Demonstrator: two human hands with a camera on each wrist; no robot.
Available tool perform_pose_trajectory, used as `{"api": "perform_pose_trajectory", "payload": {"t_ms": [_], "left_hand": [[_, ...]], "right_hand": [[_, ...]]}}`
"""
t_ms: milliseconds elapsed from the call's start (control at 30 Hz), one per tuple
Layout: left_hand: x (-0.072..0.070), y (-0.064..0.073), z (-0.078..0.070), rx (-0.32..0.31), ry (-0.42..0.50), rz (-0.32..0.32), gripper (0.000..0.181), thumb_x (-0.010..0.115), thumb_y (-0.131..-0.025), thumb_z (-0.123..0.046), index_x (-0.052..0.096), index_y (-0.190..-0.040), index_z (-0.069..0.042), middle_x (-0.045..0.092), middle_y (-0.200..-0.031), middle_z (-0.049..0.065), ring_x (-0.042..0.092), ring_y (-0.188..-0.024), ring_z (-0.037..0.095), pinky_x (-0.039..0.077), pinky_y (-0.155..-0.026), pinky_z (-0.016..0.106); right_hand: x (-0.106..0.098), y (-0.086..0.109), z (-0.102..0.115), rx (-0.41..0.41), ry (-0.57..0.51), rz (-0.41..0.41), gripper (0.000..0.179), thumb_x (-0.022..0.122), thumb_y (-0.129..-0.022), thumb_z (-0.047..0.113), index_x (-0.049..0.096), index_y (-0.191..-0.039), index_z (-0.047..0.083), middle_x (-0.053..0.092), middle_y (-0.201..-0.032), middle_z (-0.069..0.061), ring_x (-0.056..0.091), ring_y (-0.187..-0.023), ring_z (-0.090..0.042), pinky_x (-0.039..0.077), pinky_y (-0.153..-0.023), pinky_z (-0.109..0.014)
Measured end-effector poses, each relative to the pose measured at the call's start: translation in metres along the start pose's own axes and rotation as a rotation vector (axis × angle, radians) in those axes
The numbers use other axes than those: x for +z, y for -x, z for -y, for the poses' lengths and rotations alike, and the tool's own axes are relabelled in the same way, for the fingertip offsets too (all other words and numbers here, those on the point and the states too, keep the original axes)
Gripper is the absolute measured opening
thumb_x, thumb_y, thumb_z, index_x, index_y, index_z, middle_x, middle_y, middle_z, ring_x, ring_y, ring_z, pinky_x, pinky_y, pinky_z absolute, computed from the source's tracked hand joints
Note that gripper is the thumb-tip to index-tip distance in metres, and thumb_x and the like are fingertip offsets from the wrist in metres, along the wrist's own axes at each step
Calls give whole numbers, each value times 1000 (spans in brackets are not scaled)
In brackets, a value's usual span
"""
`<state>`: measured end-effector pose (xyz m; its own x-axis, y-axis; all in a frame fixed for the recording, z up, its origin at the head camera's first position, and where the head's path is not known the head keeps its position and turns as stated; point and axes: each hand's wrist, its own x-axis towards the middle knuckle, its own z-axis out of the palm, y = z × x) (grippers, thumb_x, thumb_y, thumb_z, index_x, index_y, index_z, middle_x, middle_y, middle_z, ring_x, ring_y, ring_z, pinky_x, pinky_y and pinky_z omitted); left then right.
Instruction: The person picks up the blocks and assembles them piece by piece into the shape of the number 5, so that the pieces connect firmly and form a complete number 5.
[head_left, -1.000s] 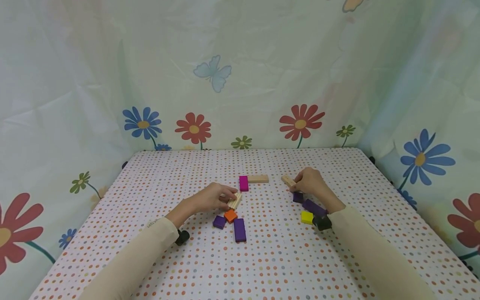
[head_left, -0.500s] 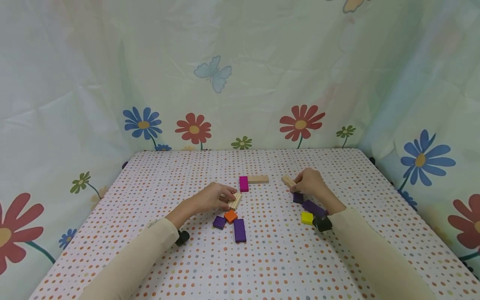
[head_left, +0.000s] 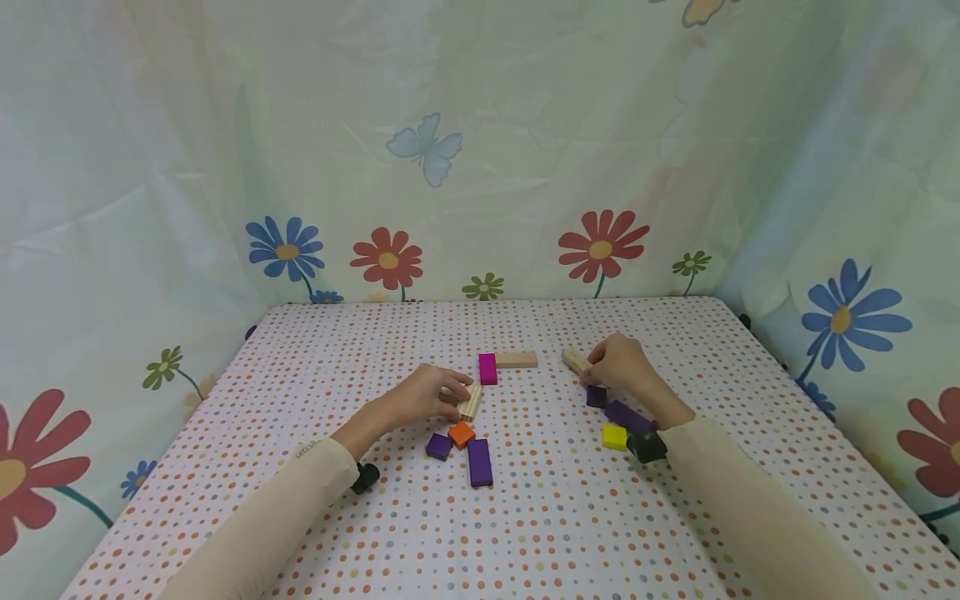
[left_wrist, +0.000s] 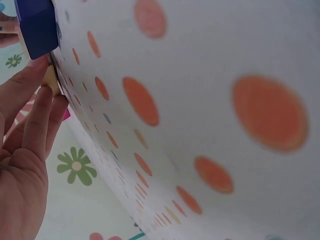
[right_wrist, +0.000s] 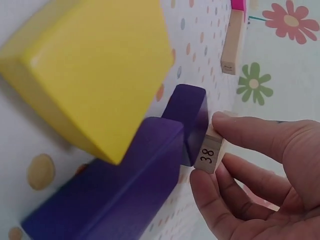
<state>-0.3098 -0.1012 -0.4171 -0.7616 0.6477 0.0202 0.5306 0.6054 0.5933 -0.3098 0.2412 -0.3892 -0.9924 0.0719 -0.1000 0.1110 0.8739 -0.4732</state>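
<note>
My left hand [head_left: 423, 394] pinches a pale wooden block [head_left: 471, 403] at the middle of the table. In the left wrist view the fingers [left_wrist: 36, 117] mostly cover that block, and a purple block [left_wrist: 37, 30] shows close by. Over on the right, my right hand [head_left: 621, 364] grips another wooden block [head_left: 575, 360] between thumb and fingers. Its end, marked 38, faces the right wrist camera, beside a small dark purple block [right_wrist: 187, 107]. Just in front of the left hand lie an orange block [head_left: 461, 433] and a small purple block [head_left: 438, 446].
Farther back, a magenta block [head_left: 487, 369] touches a lying wooden block [head_left: 517, 359]. A long purple block [head_left: 480, 462] lies nearer the front. Beneath the right forearm are another long purple block [head_left: 628, 416] and a yellow block [head_left: 614, 437]. Flowered curtains surround the dotted table [head_left: 360, 333].
</note>
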Motion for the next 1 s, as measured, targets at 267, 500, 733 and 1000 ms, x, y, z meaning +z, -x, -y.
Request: {"api": "perform_pose_trajectory", "payload": {"t_ms": [267,500,733,1000], "left_hand": [[2,-2,-4,-46,-15,-34,29,86,-88,-9,82,-116,-6,68,-146,10,65,-138,30,54,-114,46],[5,-4,-10,-21,-36,-59,30,87,-88,-11,82,-116,-5,70,-145,11,64,-139,30,54,-114,46],[10,-6,-19,-7,-47,-91,31,87,-87,-11,81,-116,-2,71,-141,14,65,-137,31,57,-110,43],[15,-9,-24,-26,-34,-98,33,89,-85,-13,82,-114,-1,72,-139,15,69,-132,31,57,-109,43]], "right_hand": [[-4,9,11,-67,15,12,36,82,-92,16,74,-119,-7,73,-116,-25,67,-96,-33,59,-89,-46],[1,14,18,-112,8,16,31,81,-93,11,75,-117,-7,73,-116,-25,66,-96,-32,61,-88,-44],[5,16,24,-144,14,44,30,82,-92,10,76,-117,-5,75,-113,-22,68,-97,-29,61,-89,-42],[10,24,28,-219,-1,102,27,85,-89,10,79,-112,-2,78,-105,-16,70,-92,-25,61,-83,-39]]}}
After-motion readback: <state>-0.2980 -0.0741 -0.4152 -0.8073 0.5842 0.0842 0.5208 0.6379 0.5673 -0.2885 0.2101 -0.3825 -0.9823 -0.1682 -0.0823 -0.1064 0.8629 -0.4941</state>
